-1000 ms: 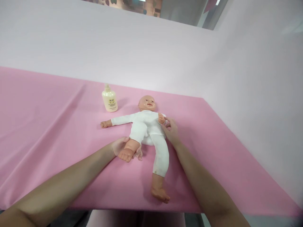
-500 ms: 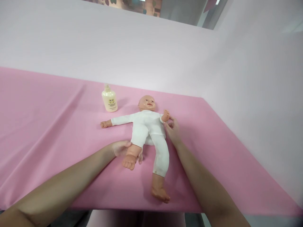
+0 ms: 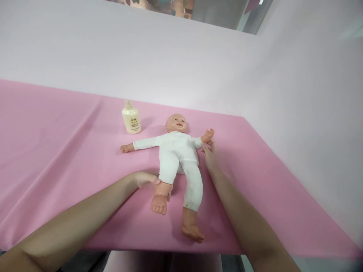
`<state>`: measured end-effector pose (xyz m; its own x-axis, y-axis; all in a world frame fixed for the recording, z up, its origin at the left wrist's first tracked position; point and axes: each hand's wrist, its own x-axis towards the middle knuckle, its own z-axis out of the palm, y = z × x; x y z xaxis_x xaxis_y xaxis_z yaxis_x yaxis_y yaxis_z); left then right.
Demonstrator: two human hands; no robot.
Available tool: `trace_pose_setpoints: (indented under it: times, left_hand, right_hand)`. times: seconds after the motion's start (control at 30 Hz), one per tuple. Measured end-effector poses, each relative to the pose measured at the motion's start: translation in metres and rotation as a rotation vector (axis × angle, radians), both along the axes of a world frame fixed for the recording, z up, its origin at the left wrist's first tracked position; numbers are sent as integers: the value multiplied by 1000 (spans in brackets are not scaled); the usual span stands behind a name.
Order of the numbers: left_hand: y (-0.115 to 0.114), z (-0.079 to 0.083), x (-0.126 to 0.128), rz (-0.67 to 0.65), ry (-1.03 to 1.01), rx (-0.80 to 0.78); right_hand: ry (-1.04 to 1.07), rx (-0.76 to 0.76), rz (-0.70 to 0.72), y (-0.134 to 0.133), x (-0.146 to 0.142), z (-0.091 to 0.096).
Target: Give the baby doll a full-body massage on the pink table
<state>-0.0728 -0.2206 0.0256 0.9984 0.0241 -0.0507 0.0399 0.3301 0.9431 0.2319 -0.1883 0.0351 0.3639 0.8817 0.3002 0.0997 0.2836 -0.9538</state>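
Pink cloth (image 3: 70,143), supine doll (image 3: 179,145), lower leg (image 3: 163,189) within left fingers (image 3: 155,180)

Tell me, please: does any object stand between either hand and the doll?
Nothing visible does. The left hand holds the doll by one leg, the right hand by one wrist. The bottle stands off to the left, away from both.
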Motion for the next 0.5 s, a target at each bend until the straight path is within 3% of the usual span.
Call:
trace_pose_setpoints:
  times: [0.23,0.5]
  left_hand:
    - [0,-4,1,30,-35,-45]
    - [5,-4,7,281,-227,-221]
  right_hand:
    - [43,2,-42,5,4,-5]
    - [-242,23,22,-3,-3,-5]
